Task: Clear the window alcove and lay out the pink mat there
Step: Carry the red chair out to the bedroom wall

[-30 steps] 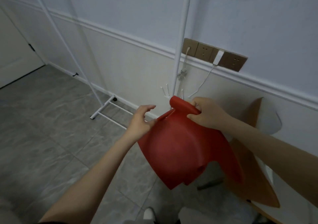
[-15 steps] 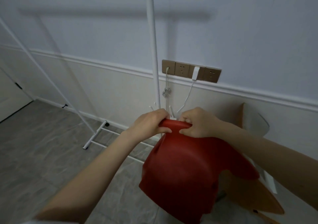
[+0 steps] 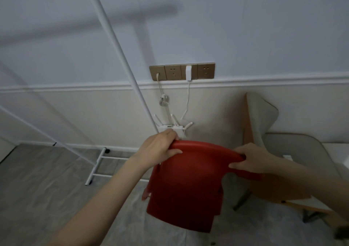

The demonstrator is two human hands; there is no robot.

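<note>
A red plastic stool (image 3: 187,187) hangs in the air in front of me, above the grey floor. My left hand (image 3: 160,148) grips its upper rim at the left end, fingers curled over the edge. My right hand (image 3: 255,159) grips the same rim at the right end. The stool's body hangs down below both hands. No pink mat and no window alcove are in view.
A white clothes rack (image 3: 120,43) with a wheeled base (image 3: 98,162) stands at the left by the wall. A white router (image 3: 171,127) sits below brass wall sockets (image 3: 182,71). A wooden chair with grey cushions (image 3: 264,124) stands at the right.
My left hand went from touching the stool's side to gripping its rim. Both hands have spread apart along the rim, and my view has swung to face the wall squarely.
</note>
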